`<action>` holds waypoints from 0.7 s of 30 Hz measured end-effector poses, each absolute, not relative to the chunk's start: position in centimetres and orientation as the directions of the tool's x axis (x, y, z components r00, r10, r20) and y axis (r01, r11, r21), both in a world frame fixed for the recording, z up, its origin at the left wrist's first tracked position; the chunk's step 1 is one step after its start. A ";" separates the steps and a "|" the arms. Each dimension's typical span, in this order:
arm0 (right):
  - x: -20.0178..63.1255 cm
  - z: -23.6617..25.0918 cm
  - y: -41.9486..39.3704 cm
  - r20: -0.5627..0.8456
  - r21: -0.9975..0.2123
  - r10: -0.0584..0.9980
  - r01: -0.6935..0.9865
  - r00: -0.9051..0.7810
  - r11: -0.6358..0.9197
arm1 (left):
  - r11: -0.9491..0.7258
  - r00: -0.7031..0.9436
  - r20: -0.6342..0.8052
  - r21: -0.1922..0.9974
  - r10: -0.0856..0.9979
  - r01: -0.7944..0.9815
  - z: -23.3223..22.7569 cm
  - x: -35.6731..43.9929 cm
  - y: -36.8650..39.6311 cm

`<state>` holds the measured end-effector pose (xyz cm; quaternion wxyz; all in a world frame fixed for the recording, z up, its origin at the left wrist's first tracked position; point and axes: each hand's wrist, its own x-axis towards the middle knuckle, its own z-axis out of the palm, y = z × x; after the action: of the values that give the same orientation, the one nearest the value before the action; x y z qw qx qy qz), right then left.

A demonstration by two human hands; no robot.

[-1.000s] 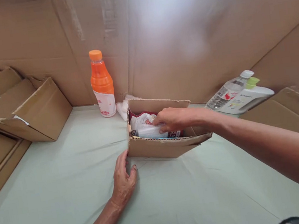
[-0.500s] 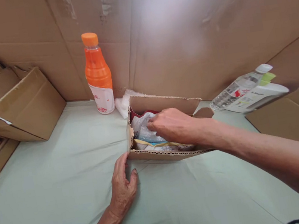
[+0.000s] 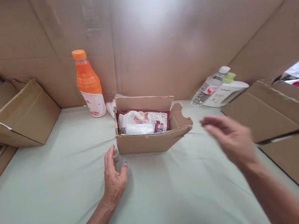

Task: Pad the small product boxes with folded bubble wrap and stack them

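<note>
A small open cardboard box (image 3: 146, 144) stands on the cloth-covered table. Inside it lies a printed white and dark-red packet (image 3: 157, 117), with a clear plastic-wrapped item (image 3: 140, 129) in front. My left hand (image 3: 114, 176) rests by the box's near left corner, thumb and fingers apart, with nothing in it. To the right of the box, my right hand (image 3: 230, 137) hovers above the cloth, somewhat blurred. Its thumb and fingers are loosely bent and apart, and no object shows between them. The box's right flap (image 3: 181, 116) is torn and sticks outward.
An orange drink bottle (image 3: 89, 85) stands behind left of the box, beside crumpled white plastic (image 3: 110, 107). A clear water bottle (image 3: 210, 86) leans by a white bottle (image 3: 226, 94) at the back right. Cardboard boxes line the left (image 3: 29, 116) and right (image 3: 269, 108); a cardboard wall (image 3: 141, 45) stands behind.
My right hand has come out of the small box and moved right. The box's contents now show flatter, with the printed packet in sight. My left hand stays near the same corner; the view has tilted up.
</note>
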<state>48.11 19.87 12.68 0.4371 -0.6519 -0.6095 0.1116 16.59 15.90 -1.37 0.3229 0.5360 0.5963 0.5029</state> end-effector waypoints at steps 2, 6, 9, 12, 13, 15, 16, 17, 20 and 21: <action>47.9 8.9 19.8 0.219 -0.743 0.971 0.662 0.096 0.102 | -0.082 -0.228 0.145 0.961 0.963 0.264 -0.5 16.6 16.3; 44.5 5.4 21.3 0.100 -0.810 0.993 0.575 -0.061 0.117 | -0.054 -0.209 0.087 0.985 0.974 0.162 1.6 17.0 17.6; 43.8 5.6 19.7 0.110 -0.817 0.994 0.567 -0.017 0.100 | -0.047 -0.218 0.067 0.994 0.974 0.098 2.8 18.4 17.6; 46.8 5.4 14.2 0.117 -0.779 0.985 0.627 0.131 0.009 | -0.036 -0.084 0.040 0.998 0.996 0.048 3.1 20.8 16.1; 48.3 5.0 11.7 0.119 -0.758 0.974 0.651 0.195 -0.037 | -0.026 -0.004 0.026 0.999 1.000 0.031 3.0 21.7 15.4; 51.4 3.9 6.3 0.134 -0.711 0.943 0.692 0.306 -0.124 | -0.008 0.162 0.007 1.000 0.987 0.008 2.5 23.2 14.1; 52.7 3.2 3.6 0.155 -0.689 0.923 0.708 0.351 -0.154 | -0.007 0.224 0.005 1.000 0.975 0.010 2.2 23.8 13.5; 53.8 2.6 1.3 0.185 -0.676 0.907 0.718 0.379 -0.162 | -0.012 0.254 0.006 1.000 0.967 0.022 1.9 24.3 13.0; 55.7 1.1 -3.0 0.239 -0.679 0.891 0.722 0.386 -0.131 | 0.004 0.175 -0.019 0.996 0.984 0.085 0.9 25.3 11.7; 56.0 0.8 -3.4 0.244 -0.692 0.895 0.713 0.373 -0.109 | 0.029 0.135 -0.041 0.995 0.990 0.092 0.5 25.6 11.3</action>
<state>56.00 -3.39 0.79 0.3825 -0.7350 -0.5472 0.1188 25.59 11.28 0.54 0.5187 0.5460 0.4953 0.4330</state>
